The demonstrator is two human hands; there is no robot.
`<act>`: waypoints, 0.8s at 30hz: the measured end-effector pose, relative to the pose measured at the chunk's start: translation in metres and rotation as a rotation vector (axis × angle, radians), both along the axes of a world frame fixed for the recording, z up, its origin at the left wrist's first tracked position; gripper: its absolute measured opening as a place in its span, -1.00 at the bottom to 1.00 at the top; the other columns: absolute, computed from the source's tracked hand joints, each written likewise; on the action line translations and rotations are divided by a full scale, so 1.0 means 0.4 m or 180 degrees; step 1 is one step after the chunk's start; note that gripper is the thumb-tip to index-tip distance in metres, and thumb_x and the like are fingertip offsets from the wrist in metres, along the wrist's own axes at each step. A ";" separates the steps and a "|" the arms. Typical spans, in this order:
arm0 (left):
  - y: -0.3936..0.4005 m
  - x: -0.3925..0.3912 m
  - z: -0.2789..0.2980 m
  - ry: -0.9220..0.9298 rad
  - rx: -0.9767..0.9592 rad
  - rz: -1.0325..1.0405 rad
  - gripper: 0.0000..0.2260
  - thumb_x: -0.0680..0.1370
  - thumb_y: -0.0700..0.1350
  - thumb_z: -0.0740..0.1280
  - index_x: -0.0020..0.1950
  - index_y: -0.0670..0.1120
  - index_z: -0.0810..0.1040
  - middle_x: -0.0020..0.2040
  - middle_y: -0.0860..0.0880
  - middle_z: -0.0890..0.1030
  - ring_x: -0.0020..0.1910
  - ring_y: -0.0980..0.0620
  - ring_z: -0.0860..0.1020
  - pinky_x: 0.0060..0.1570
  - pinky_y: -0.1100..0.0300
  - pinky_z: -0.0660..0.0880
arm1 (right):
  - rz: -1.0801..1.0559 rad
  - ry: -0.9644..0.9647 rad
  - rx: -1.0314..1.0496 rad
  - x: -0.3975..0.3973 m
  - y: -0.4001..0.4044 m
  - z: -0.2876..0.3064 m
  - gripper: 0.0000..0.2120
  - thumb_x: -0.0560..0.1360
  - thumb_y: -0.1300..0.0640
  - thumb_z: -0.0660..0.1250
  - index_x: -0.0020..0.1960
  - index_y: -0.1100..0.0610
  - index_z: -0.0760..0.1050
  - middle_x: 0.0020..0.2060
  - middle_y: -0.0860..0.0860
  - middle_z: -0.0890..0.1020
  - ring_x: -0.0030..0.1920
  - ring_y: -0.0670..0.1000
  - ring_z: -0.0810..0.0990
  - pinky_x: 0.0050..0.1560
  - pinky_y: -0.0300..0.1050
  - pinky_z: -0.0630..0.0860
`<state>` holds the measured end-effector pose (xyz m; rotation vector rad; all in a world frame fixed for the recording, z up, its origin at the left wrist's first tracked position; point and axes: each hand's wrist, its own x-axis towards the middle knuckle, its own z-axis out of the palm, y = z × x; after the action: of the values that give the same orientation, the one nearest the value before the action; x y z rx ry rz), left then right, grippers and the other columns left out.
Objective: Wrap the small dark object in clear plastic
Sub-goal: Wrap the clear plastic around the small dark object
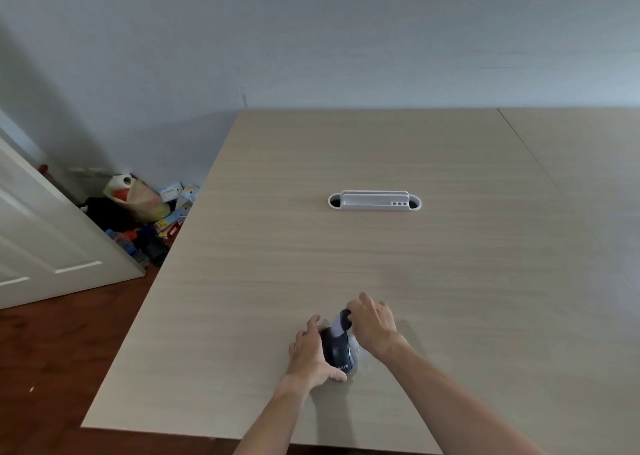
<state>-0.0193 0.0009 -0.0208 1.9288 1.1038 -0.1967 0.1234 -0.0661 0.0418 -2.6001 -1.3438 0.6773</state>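
A small dark object (338,350), rounded like a computer mouse with pale lettering near its rear, lies on the light wooden table (381,246) close to the front edge. Clear plastic (360,357) shows as a faint sheen along its right side and over its front. My left hand (310,354) grips the object's left side, thumb at its rear. My right hand (372,323) pinches at the object's front end, where a pale band of plastic crosses it. The underside of the object is hidden.
A white cable grommet tray (374,201) is set into the table's middle. On the floor at the left lies a pile of bags and boxes (145,212) beside a white door (45,239). A seam (530,153) splits the table at the right.
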 end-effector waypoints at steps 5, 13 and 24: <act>0.001 0.001 0.007 -0.0064 0.0051 -0.0023 0.13 -0.04 0.10 0.60 0.39 0.22 0.02 0.22 0.10 0.41 0.24 -0.06 0.35 0.11 0.18 0.26 | 0.0087 0.0049 0.0165 -0.008 0.034 -0.004 -0.83 0.49 0.21 0.17 -0.09 0.17 0.54 0.00 0.14 0.57 0.03 0.22 0.58 0.03 0.03 0.51; 0.001 0.003 0.011 -0.0154 0.0145 -0.0177 0.19 0.06 0.04 0.64 0.51 0.03 -0.02 0.39 0.11 0.39 0.37 -0.01 0.27 0.25 0.18 0.16 | -0.0491 0.0326 0.0543 0.046 -0.024 -0.014 -0.81 0.45 0.21 0.17 -0.17 0.13 0.56 -0.14 0.10 0.59 -0.05 0.17 0.57 -0.05 0.00 0.50; 0.007 0.003 0.019 -0.0167 0.0246 -0.0394 0.16 0.07 0.04 0.64 0.48 0.04 -0.02 0.38 0.12 0.41 0.34 0.00 0.29 0.18 0.19 0.13 | -0.0061 0.0355 0.0306 0.005 -0.039 -0.004 -0.78 0.45 0.22 0.18 -0.18 0.02 0.57 -0.10 0.09 0.54 -0.08 0.17 0.57 0.01 -0.02 0.50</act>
<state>-0.0182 0.0036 -0.0133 2.0615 0.9710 -0.1725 0.1255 -0.0819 0.0401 -2.4587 -1.2841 0.7245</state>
